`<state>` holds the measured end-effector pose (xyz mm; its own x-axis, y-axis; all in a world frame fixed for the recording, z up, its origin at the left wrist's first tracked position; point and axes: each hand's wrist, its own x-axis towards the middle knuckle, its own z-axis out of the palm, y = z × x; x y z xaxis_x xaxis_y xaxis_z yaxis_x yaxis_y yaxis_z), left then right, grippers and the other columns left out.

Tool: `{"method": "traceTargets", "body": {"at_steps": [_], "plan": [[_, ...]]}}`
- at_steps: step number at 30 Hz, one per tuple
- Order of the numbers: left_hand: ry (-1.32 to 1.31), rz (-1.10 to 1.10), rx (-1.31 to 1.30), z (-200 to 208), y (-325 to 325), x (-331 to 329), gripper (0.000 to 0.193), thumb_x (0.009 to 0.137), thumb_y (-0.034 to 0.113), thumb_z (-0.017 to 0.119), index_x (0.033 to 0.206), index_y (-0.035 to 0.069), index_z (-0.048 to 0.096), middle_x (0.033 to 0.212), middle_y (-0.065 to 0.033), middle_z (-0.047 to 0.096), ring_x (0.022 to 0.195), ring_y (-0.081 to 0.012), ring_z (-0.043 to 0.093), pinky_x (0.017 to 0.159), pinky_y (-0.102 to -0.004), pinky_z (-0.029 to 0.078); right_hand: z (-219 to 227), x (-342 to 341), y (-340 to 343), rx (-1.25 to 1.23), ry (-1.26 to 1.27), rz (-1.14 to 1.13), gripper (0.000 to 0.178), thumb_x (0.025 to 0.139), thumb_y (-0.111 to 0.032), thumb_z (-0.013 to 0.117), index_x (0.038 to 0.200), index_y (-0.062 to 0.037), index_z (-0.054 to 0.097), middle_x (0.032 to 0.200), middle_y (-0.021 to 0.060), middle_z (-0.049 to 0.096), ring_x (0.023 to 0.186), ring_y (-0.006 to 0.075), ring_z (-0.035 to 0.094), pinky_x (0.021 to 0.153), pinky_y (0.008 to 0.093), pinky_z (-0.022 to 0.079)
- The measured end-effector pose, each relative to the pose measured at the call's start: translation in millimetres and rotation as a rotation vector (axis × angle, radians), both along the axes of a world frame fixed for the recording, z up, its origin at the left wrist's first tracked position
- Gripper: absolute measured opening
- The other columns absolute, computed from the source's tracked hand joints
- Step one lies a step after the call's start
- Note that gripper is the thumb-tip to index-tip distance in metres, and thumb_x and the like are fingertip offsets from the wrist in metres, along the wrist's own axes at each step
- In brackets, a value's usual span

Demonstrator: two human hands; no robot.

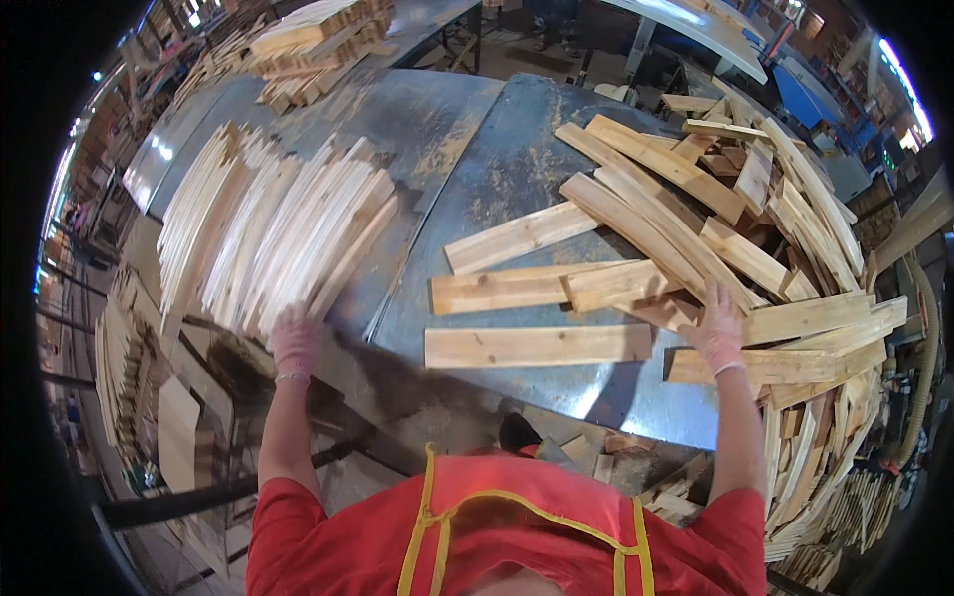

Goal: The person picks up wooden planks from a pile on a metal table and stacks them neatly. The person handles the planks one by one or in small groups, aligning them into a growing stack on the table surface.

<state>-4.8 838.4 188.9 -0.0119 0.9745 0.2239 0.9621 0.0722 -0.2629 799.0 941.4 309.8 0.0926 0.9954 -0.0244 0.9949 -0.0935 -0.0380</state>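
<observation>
My left hand [295, 344], in a thin pale glove, is at the near ends of a row of narrow wooden slats [313, 223] standing side by side on the metal table. Its fingers point forward and touch the slat ends. To the right, my right hand [719, 333], gloved too, has its fingers around the near end of a long wooden board [651, 226] in a loose pile. Under that palm the grip is partly hidden. Left of this hand, a flat board [537, 346] lies crosswise near the table's front edge, with a shorter board [616, 284] beyond it.
A bare strip of the metal table [437, 164] separates the slats from the pile. More stacked slats [318, 40] stand at the far left. Jumbled boards [830, 348] spill over the right side. A ridged hose [924, 358] hangs at far right; wood offcuts [626, 443] lie below the front edge.
</observation>
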Motion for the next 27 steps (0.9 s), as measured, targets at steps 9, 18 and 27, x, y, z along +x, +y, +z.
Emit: {"method": "traceTargets", "body": {"at_steps": [9, 18, 27], "plan": [[-0.37, 0.16, -0.17, 27, 61, 119, 0.089, 0.076, 0.023, 0.084, 0.154, 0.007, 0.046, 0.15, -0.0207, 0.053, 0.141, -0.0372, 0.048, 0.111, -0.0496, 0.042, -14, 89, 103, -0.409, -0.138, 0.003, 0.106, 0.077, -0.024, 0.09, 0.165, -0.0176, 0.031, 0.157, 0.0183, 0.048, 0.14, 0.0333, 0.052, 0.117, 0.0452, 0.044], [-0.675, -0.357, -0.388, 62, 110, 282, 0.072, 0.078, 0.021, 0.085, 0.14, -0.003, 0.057, 0.141, -0.0247, 0.059, 0.13, -0.0446, 0.057, 0.11, -0.05, 0.046, -78, -61, 13, -0.412, 2.017, -0.39, 0.085, 0.072, -0.01, 0.086, 0.148, 0.0031, 0.049, 0.126, 0.0157, 0.07, 0.11, 0.0255, 0.072, 0.096, 0.0364, 0.062], [-0.693, -0.517, -0.452, 62, 142, 244, 0.066, 0.081, 0.033, 0.079, 0.138, 0.006, 0.059, 0.139, -0.0159, 0.063, 0.126, -0.0376, 0.061, 0.106, -0.0484, 0.049, -14, -112, 39, 0.211, 1.678, -0.279, 0.043, 0.092, -0.013, 0.072, 0.133, -0.0046, 0.065, 0.124, 0.0094, 0.07, 0.115, 0.0246, 0.067, 0.101, 0.0399, 0.055]]}}
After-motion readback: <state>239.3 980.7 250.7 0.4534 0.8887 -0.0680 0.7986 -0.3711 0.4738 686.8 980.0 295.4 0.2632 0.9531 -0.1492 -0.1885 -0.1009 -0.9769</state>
